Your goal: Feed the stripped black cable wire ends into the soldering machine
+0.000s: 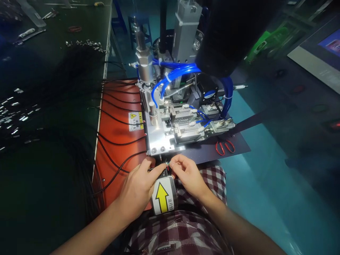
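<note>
My left hand is closed, thumb and forefinger pinching the end of a black cable. Thin coloured wires, red and green among them, stick out from that end. My right hand pinches at the tips of these wires from the other side; its fingers partly hide what it grips. Both hands are just in front of the machine's metal plate. Directly below the wires is a track end with a white label bearing a yellow arrow.
Several black cables run across the orange surface into the machine's side. Blue air tubes arch over the metal cylinders. Red-handled scissors lie on the dark plate at right. A dark table with bundled cables stands at left.
</note>
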The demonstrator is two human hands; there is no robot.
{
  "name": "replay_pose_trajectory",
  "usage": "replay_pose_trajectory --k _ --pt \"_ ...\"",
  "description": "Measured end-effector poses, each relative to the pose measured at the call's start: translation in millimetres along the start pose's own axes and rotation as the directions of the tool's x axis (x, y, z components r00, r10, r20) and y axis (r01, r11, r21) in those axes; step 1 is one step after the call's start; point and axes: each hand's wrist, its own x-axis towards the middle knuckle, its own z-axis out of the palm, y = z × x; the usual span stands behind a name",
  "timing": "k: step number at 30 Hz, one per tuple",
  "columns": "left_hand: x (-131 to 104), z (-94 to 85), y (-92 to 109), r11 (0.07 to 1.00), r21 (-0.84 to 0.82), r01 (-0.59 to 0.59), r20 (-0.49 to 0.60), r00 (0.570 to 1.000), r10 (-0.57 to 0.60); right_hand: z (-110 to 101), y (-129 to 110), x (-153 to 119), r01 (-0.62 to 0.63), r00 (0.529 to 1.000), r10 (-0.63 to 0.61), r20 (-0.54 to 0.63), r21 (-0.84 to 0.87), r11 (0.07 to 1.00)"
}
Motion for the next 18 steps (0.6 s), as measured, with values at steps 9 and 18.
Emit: replay_pose_trajectory --k 9,18 --pt "-0.4 -0.6 1.2 1.0 0.015 -0.009 0.012 1.0 0.009 3.0 -9.1 -2.8 0.047 0.99 -0.087 -0.107 -0.331 0.942" --pt "2.1 -2.7 3.7 0.999 0.049 0.0 0.022 1.0 -0.001 -5.5 -3.0 2.7 -0.068 0.997 0.07 0.012 -0.113 0.991"
